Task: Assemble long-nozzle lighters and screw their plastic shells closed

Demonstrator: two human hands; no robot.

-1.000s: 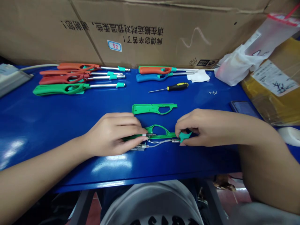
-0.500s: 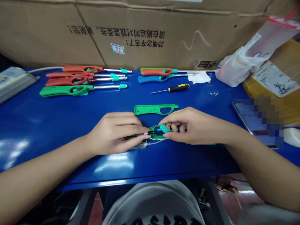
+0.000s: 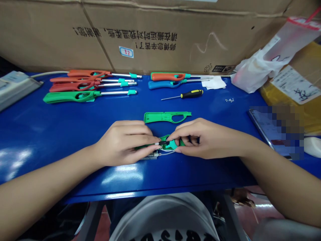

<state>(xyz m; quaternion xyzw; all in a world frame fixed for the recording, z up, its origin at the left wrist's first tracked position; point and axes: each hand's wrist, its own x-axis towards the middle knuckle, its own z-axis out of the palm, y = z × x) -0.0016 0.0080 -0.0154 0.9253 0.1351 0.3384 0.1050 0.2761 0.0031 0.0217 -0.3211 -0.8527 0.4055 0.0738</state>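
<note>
On the blue table, my left hand (image 3: 124,142) lies closed over the left part of a green lighter shell half (image 3: 167,140), pinning it down. Its fingertips touch a small black and white part at the shell's middle. My right hand (image 3: 198,137) pinches a small teal trigger piece (image 3: 173,144) against the same shell, its fingertips meeting those of the left hand. Thin white wires and a small metal part (image 3: 152,156) stick out below the shell. A second green shell half (image 3: 167,116) lies free just behind my hands.
Several assembled red and green long lighters (image 3: 75,84) lie at the back left, with an orange and a blue one (image 3: 170,80) at the back centre. A yellow and black screwdriver (image 3: 188,94) lies behind the shell. Cardboard boxes (image 3: 150,33) wall the back; a phone (image 3: 268,129) lies right.
My right hand carried the teal piece leftward from the shell's right end to its middle and now presses it down beside my left fingertips. My left hand stayed put.
</note>
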